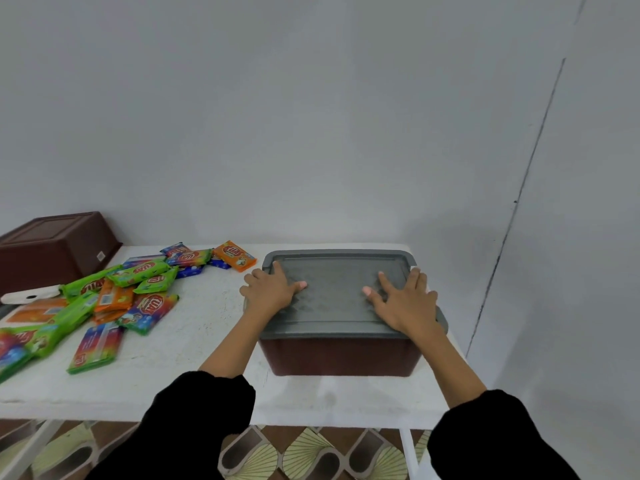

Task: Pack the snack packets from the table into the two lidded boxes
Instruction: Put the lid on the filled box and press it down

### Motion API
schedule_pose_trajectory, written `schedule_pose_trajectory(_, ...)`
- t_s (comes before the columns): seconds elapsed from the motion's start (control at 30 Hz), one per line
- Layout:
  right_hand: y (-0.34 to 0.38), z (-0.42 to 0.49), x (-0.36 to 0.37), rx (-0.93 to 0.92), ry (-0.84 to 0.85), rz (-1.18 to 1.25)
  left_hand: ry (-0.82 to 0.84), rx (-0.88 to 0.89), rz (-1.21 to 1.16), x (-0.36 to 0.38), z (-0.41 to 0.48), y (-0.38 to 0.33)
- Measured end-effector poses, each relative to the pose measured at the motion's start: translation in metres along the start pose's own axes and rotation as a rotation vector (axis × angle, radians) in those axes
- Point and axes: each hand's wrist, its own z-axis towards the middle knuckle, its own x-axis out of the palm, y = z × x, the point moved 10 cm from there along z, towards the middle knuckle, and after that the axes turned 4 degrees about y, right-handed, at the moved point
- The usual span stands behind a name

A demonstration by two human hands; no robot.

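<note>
A heap of glossy foil snack packets [114, 292] — green, orange and rainbow-striped — was spread over the left of the white table [194, 327], with an upturned brown plastic box [52, 247] set behind it against the wall. Well to the right, a brown box [341, 356] was capped by a textured grey lid [337, 289], rounded at the corners. The left hand [272, 287] and right hand [407, 301] were laid flat on it, fingers splayed, nothing gripped.

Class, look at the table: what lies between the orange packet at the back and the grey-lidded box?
Nothing. In the head view, only a bare strip of white table separates the orange packet from the grey lid of the box. The left hand rests on that lid.
</note>
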Motion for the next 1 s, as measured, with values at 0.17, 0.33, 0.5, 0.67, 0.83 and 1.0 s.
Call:
schedule_pose_trajectory(0.17, 0.001, 0.0, 0.004, -0.022, 0.042, -0.018, 0.097, 0.066, -0.084, 0.005, 0.013, 0.014)
schedule_pose_trajectory(0.33, 0.003, -0.001, 0.004, -0.028, 0.029, -0.02, 0.049, 0.086, -0.191, 0.0, 0.014, 0.016)
schedule_pose_trajectory(0.5, 0.005, -0.001, 0.003, -0.032, 0.019, -0.023, -0.071, 0.057, -0.095, -0.006, 0.002, 0.0)
schedule_pose_trajectory(0.67, 0.005, -0.001, 0.002, -0.033, 0.017, -0.037, -0.101, 0.068, 0.025, 0.007, -0.011, -0.017)
schedule_pose_trajectory(0.83, 0.005, -0.002, 0.002, -0.032, 0.017, -0.032, -0.05, 0.079, 0.053, 0.014, -0.014, -0.026)
schedule_pose_trajectory(1.0, 0.006, -0.004, 0.001, -0.039, 0.013, -0.026, 0.063, 0.179, 0.065, 0.024, -0.019, -0.036)
